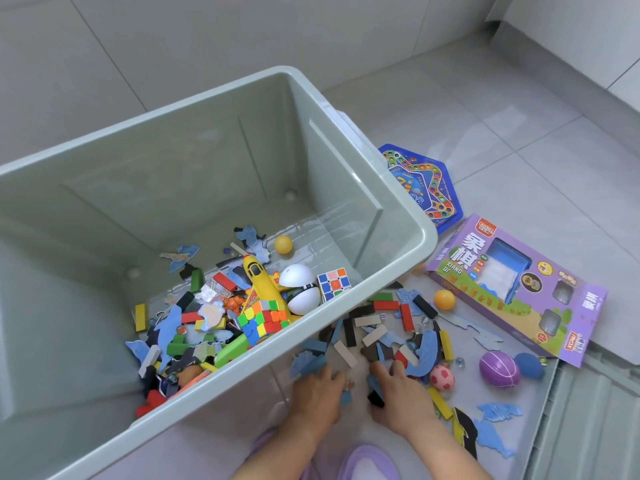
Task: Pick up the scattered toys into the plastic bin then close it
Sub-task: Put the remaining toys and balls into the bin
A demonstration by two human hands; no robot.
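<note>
A large grey-green plastic bin point(214, 109) stands open on the floor, holding a yellow toy plane point(260, 279), two puzzle cubes, a white egg toy point(300, 289), blocks and blue puzzle pieces. Right of its near corner lies a heap of scattered blocks and puzzle pieces point(381, 332). My left hand point(317, 396) and my right hand point(401, 398) rest palm down at the heap's near edge, fingers curled over small pieces. A black block and blue bits show under the right hand's fingers; what the left hand covers is mostly hidden.
A purple chess box point(512, 289) and a blue hexagonal game board point(422, 185) lie right of the bin. An orange ball point(444, 299), pink ball point(442, 378), purple ball point(499, 369) and blue ball point(529, 365) lie on a translucent lid point(540, 396). Purple slippers show at the bottom.
</note>
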